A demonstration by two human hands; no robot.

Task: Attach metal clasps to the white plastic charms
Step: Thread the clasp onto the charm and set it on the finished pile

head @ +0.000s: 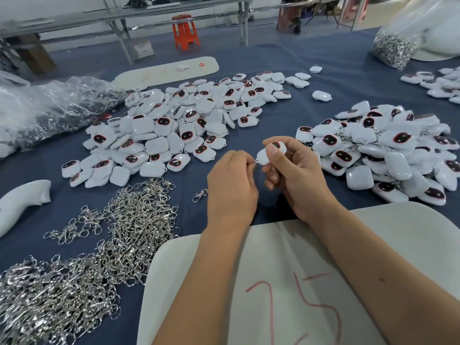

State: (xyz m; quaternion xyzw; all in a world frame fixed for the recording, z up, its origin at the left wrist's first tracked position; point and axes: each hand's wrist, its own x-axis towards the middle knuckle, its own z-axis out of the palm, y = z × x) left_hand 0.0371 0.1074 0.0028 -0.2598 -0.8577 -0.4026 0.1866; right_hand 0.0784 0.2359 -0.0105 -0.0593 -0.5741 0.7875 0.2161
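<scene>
Over the near middle of the desk (336, 78), just above the white sheet (286, 270) with the red scrawl, I hold one white charm (267, 155) in my right hand (296, 175), thumb pressed on its top and fingers curled beneath. My left hand (231, 185) pinches a small metal clasp (251, 163) at its ring end, and that ring sits right at the charm's little loop. I cannot tell whether the ring is already through the loop or only touching it; my fingers hide most of the clasp.

By my reckoning the job is well under way but far from over. To the right lies a heap of charms (388, 155) with bits of chain showing between them, so I take these for the finished ones. On the far left of centre spreads a wider pile of bare charms (179, 125), and it looks at least as large as the done heap. More charms lie at the far right edge (443, 83).

Supplies are plentiful: a big tangle of loose clasps (99, 245) fills the near left, one stray clasp (200, 195) lies just beside my left hand, and a clear bag of more metal pieces (393, 48) stands at the far right. A crumpled plastic bag (49, 108) sits at the far left.
</scene>
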